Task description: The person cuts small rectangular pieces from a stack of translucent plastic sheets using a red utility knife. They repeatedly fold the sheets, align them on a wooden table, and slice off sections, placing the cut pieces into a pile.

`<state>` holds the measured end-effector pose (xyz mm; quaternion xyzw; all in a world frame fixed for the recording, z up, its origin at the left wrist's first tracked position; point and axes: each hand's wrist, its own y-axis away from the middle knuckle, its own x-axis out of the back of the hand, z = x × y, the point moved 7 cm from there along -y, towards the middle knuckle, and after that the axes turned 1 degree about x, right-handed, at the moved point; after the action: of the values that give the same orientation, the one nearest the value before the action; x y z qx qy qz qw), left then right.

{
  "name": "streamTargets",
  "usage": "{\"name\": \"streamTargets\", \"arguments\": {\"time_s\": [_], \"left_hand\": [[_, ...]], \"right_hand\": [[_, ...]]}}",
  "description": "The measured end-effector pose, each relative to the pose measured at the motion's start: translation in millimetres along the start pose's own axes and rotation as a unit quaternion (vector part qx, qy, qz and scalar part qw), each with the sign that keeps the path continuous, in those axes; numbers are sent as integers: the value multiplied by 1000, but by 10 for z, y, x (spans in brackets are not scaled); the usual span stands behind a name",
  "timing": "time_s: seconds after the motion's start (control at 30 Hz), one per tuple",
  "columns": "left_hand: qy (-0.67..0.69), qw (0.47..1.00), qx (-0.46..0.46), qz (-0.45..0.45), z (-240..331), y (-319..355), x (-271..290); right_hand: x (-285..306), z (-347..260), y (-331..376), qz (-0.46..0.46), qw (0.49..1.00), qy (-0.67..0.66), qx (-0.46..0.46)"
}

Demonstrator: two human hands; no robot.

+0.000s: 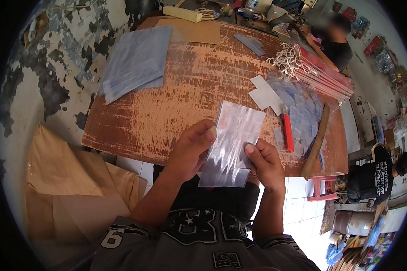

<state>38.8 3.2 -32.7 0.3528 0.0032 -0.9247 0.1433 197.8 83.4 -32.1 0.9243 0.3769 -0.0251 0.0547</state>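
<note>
- Worn and scratched, the reddish-brown tabletop [185,90] stood against a white wall with peeling dark patches, over a pale tiled floor.
- Both of the person's hands held a clear plastic sleeve [233,142] above the near edge of the tabletop, just in front of the chest.
- The left hand [190,151] gripped the sleeve's left edge, its fingers [209,132] pinched together on the plastic, thumb on top.
- The right hand [264,162] held the lower right part of the sleeve, its thumb pressed onto the front and the other fingers curled behind it.
- A red-handled cutter [287,131] lay on the tabletop just right of the sleeve, beside white card pieces [264,95].
- Small clear plastic pieces [303,108] were scattered to the right of the cards, near a wooden strip [316,142] that lay slanted at the tabletop's right end.
- A stack of bluish plastic sheets [138,61] rested at the far left of the tabletop, well apart from the hands.
- Red-edged packets with white cords [316,70] were piled at the far right.
- Brown paper [68,180] lay on the floor to the left.
- Another person in a dark shirt [337,47] sat at the far side of the tabletop.
</note>
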Motion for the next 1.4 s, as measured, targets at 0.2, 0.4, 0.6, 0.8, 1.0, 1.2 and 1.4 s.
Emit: {"name": "streamTargets", "arguments": {"time_s": [0.2,0.4,0.6,0.8,1.0,1.2,1.4], "left_hand": [[30,999,9,-40,-56,-7,42],[-89,991,-93,31,142,-62,104],[-222,953,-208,-1,442,-72,-17],[-300,932,-203,15,406,-55,-4],[-248,943,-218,32,334,-58,-1],[-232,946,-220,45,364,-35,-68],[-258,940,-221,40,368,-66,-65]], "right_hand": [[-32,-16,5,-11,1000,6,2],[-10,-82,-2,-2,998,58,10],[-88,-221,4,2,993,104,61],[1,-30,49,3,995,102,8],[18,-29,84,-3,995,98,-23],[-7,-108,110,12,995,97,-33],[-18,-136,126,-8,994,109,-12]]}}
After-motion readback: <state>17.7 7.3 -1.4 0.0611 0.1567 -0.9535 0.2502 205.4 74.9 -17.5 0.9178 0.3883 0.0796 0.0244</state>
